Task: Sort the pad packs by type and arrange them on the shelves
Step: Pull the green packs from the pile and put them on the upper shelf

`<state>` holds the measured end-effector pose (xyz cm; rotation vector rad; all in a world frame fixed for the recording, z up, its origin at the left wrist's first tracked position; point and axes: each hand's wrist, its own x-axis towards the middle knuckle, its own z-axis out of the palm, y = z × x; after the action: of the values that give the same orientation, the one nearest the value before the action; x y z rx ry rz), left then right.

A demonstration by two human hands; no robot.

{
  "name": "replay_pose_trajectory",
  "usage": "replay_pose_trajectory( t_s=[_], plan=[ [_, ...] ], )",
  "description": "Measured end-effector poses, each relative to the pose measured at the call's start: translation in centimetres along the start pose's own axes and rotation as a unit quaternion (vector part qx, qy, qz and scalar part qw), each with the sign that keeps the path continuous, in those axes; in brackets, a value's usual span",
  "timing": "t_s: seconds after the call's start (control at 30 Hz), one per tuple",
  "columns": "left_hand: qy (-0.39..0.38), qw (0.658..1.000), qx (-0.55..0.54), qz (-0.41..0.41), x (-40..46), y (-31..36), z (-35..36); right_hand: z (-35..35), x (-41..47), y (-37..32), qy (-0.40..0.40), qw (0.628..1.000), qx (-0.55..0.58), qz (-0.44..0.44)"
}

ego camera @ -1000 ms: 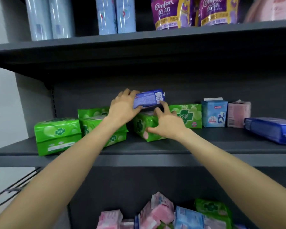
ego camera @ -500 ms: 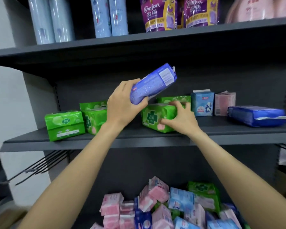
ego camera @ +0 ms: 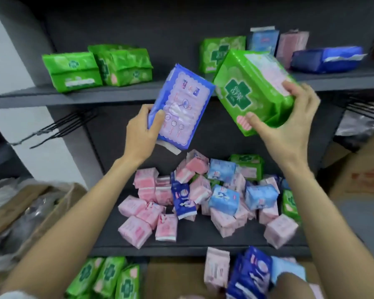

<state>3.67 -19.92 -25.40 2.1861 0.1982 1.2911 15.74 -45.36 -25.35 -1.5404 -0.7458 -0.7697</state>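
The left hand (ego camera: 139, 134) held a blue pad pack (ego camera: 180, 110) by its lower left corner, with the thumb on the front face and the other fingers behind it. The pack was tilted, in the air, just in front of the edge of the upper shelf (ego camera: 121, 96). The right hand (ego camera: 289, 126) held a green pad pack (ego camera: 253, 89) — the thumb pressed on the front near the lower end and the fingers were curled over the far side. This pack was also tilted and in the air, just to the right of the blue one, and their near corners were almost touching.

On the upper shelf, to the left of the held packs, two groups of green packs (ego camera: 95, 67) stood side by side. Behind the green pad pack one more green pack (ego camera: 216, 51) stood upright, then a light blue pack (ego camera: 262, 39), a pink pack (ego camera: 292, 45) and a long dark blue pack (ego camera: 326, 59) lying flat at the right end.

Below the upper shelf, the middle shelf (ego camera: 203, 240) carried a loose heap of packs (ego camera: 194, 190) — mostly pink, with some light blue, one dark blue and a few green at the right side. Under the middle shelf, more green packs (ego camera: 108, 279) stood at the left, and pink and dark blue packs (ego camera: 246, 275) at the right. Cardboard boxes (ego camera: 30, 203) were on the floor to the left of the shelves.
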Motion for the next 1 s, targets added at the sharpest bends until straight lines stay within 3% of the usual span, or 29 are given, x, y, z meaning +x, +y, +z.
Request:
replay_pose_trajectory(
  t_s=[0.17,0.37,0.57,0.77,0.83,0.9,0.93,1.0],
  plan=[
    [-0.102,0.993,-0.047,-0.043,-7.2,-4.7,1.5,-2.0,-9.1,2.8,-0.032,0.998,-0.061,0.009],
    [-0.261,0.958,0.004,-0.121,-16.0,-11.2,6.1,-3.6,-18.0,9.2,-0.148,0.967,-0.082,0.189],
    [-0.349,0.886,0.021,-0.305,-23.5,-16.1,12.2,-4.4,-24.7,13.2,-0.139,0.938,-0.075,0.307],
    [-0.401,0.842,-0.015,-0.362,-31.5,-14.7,20.4,-4.4,-28.9,17.5,-0.131,0.929,-0.063,0.341],
    [-0.459,0.82,0.02,-0.341,-33.9,-14.3,23.0,-3.8,-29.7,18.5,-0.145,0.922,-0.055,0.355],
    [-0.519,0.805,0.143,-0.25,-35.8,-14.3,24.5,-3.1,-30.3,19.1,-0.16,0.92,-0.05,0.355],
    [-0.521,0.807,0.174,-0.215,-36.3,-14.4,24.8,-2.7,-30.6,19.4,-0.17,0.918,-0.049,0.355],
    [-0.503,0.828,0.13,-0.21,-36.2,-14.6,24.7,-1.6,-31.2,19.8,-0.199,0.914,-0.046,0.35]
  ],
)
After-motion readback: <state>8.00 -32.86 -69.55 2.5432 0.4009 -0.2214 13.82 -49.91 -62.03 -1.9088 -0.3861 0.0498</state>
